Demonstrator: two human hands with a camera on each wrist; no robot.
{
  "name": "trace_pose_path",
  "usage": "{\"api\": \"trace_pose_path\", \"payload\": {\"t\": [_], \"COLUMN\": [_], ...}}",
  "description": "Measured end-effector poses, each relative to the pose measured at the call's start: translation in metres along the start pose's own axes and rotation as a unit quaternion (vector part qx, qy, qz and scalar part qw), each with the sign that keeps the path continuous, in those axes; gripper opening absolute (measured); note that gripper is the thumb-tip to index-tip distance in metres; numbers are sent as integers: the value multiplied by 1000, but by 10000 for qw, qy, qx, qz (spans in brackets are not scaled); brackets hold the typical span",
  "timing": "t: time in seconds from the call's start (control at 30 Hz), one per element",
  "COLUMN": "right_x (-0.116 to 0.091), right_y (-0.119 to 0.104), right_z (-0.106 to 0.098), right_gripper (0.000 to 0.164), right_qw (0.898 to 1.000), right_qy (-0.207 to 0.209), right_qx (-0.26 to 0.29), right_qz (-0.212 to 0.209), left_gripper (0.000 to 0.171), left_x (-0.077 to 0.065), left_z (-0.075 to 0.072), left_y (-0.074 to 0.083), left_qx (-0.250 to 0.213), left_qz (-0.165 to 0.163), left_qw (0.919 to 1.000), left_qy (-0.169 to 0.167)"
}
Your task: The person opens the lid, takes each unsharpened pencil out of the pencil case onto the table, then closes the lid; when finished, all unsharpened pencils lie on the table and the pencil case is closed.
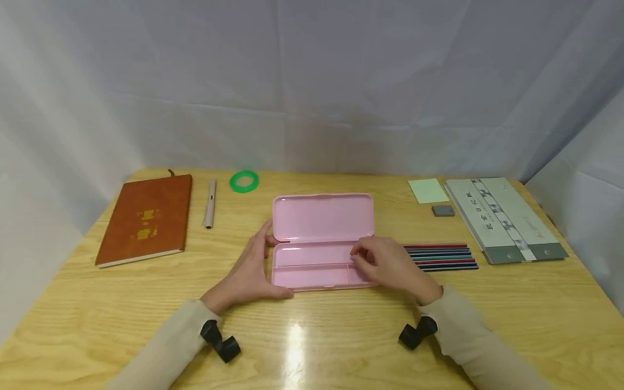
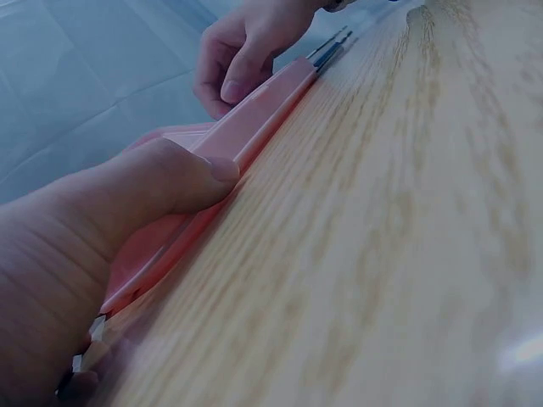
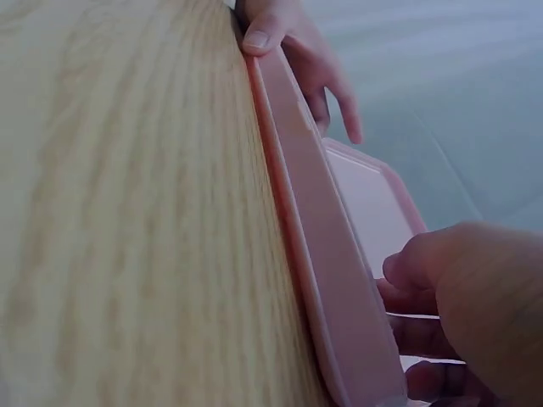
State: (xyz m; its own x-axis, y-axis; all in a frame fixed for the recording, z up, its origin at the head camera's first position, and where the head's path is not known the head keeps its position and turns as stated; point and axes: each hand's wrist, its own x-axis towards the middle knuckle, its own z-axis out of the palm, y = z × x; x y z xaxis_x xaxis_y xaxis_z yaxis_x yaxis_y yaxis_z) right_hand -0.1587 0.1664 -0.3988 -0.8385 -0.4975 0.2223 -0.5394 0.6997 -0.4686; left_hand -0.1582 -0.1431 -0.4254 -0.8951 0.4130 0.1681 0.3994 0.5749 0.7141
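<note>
A pink pencil case (image 1: 312, 277) lies with its lid (image 1: 323, 218) raised at the back, a long compartment behind and two smaller ones in front. My left hand (image 1: 251, 265) grips its left end, thumb on the front edge and fingers round the side; the thumb (image 2: 191, 174) presses the rim in the left wrist view. Over the right end hovers my right hand (image 1: 385, 265), fingers loosely bent above the compartments. In the right wrist view, its thumb (image 3: 416, 263) stands apart from the fingers, and nothing shows between them.
Several coloured pencils (image 1: 441, 257) lie right of the case. Farther right are a grey eraser (image 1: 443, 210), green sticky notes (image 1: 428, 190) and a pale notebook (image 1: 502, 216). To the left are a brown notebook (image 1: 146, 219), a pen (image 1: 210, 205) and a green tape roll (image 1: 244, 181).
</note>
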Motion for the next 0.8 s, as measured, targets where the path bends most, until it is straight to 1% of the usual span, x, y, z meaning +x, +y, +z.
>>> {"api": "trace_pose_path", "payload": {"t": [0.2, 0.33, 0.4, 0.53, 0.63, 0.7, 0.8], "right_x": [0, 1, 0, 1, 2, 2, 2], "right_y": [-6, -5, -5, -2, 0, 1, 2], "right_z": [0, -1, -2, -2, -3, -4, -6], "right_gripper": [4, 4, 5, 6, 7, 7, 9], "right_qw": [9996, 9979, 9970, 9961, 9963, 9963, 9951], "right_qy": [-108, -339, -478, -679, -750, -814, -870], "right_qx": [-266, -532, -573, -474, -249, -38, 432], "right_qz": [40, -118, -205, -310, -323, -283, -192], "left_gripper": [142, 141, 141, 141, 141, 141, 142], "left_x": [0, 0, 0, 0, 0, 0, 0], "left_z": [0, 0, 1, 0, 0, 0, 0], "left_y": [0, -1, -1, -1, 0, -1, -1], "left_qx": [-55, -92, -89, -71, -55, -54, -55], "left_qz": [50, 72, 78, 74, 45, 20, 0], "left_qw": [10000, 9999, 9999, 9999, 10000, 10000, 10000], "left_qy": [-20, -46, -58, -46, -35, -44, -64]}}
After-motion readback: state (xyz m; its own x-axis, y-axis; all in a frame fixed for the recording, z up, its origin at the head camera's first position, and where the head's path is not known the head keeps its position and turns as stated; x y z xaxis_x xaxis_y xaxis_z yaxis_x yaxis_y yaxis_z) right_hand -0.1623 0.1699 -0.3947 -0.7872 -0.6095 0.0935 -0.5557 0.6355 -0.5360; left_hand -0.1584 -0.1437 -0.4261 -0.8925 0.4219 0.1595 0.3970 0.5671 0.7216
